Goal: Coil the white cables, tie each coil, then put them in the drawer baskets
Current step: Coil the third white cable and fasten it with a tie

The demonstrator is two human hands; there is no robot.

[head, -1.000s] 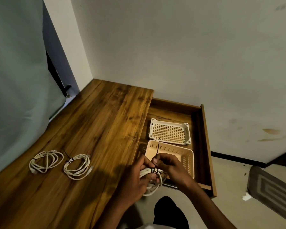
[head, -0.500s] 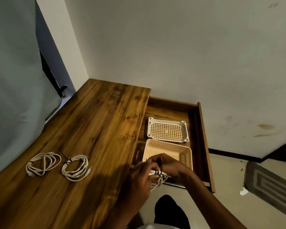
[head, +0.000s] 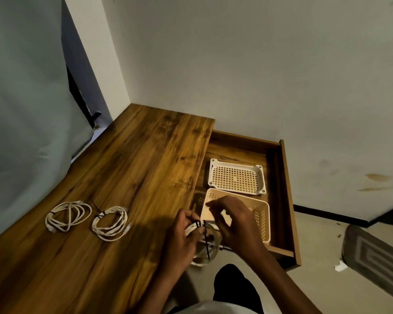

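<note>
Two hands at lower centre: left hand (head: pixel 179 239) grips coil (head: pixel 203 245) steady, right hand (head: pixel 234 225) loosely curled over its tie (head: pixel 206 243); pinch unclear

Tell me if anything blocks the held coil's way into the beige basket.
Nothing visible does. The coil hangs from the left hand beside the open-topped beige basket; only the right hand hovers over its near corner.

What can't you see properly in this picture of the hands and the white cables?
Head view only:
- The knot of the black tie on the held coil: too small, partly behind the left hand.
- The near part of the peach basket: covered by the right hand.
- What the right hand's fingertips hold: blurred.
- Drawer space under the desk: hidden by the desktop.
</note>
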